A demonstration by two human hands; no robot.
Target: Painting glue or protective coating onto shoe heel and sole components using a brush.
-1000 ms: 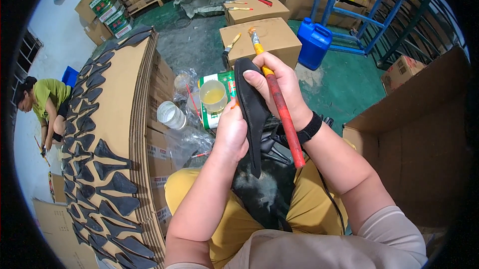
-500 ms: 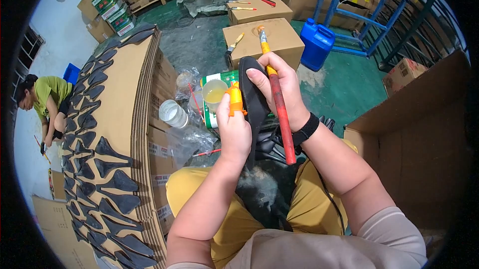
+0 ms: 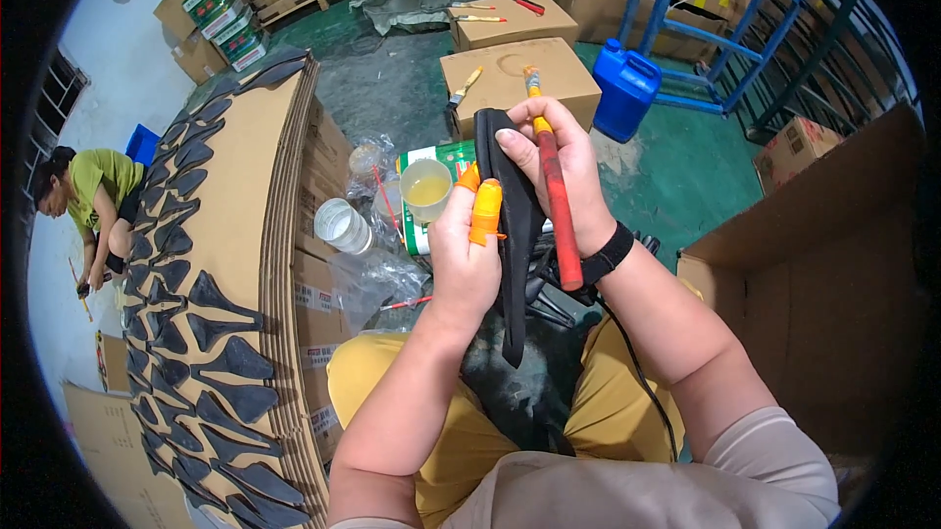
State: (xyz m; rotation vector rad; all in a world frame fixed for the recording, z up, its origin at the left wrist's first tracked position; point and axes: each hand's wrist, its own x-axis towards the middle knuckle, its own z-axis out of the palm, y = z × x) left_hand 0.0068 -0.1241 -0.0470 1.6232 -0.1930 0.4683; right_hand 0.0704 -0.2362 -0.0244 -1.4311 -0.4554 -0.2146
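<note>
A black bicycle saddle piece (image 3: 513, 235) is held upright before me, its narrow end pointing down. My left hand (image 3: 465, 264) pinches its left side, with orange covers on the thumb and a finger. On the other side, my right hand (image 3: 578, 176) grips the upper part with the thumb against it. That same hand also holds a paintbrush (image 3: 558, 210) with a red and yellow handle, bristles up and away from the saddle piece. Beyond my left hand, a cup of yellowish liquid (image 3: 425, 190) stands on a green and white tin (image 3: 416, 238).
Rows of black saddle pieces (image 3: 235, 354) lie on stacked cardboard (image 3: 257, 176) at left, a person (image 3: 98, 191) crouching beyond. Ahead are cartons (image 3: 549, 78) with brushes and a blue jerrycan (image 3: 627, 93). A white cup (image 3: 342, 224) sits near plastic film. An open carton (image 3: 804, 303) stands right.
The saddle piece has turned between my hands, its narrow end now showing lower. The brush has tipped slightly, its bristles shifting right and down. My left hand has moved slightly right.
</note>
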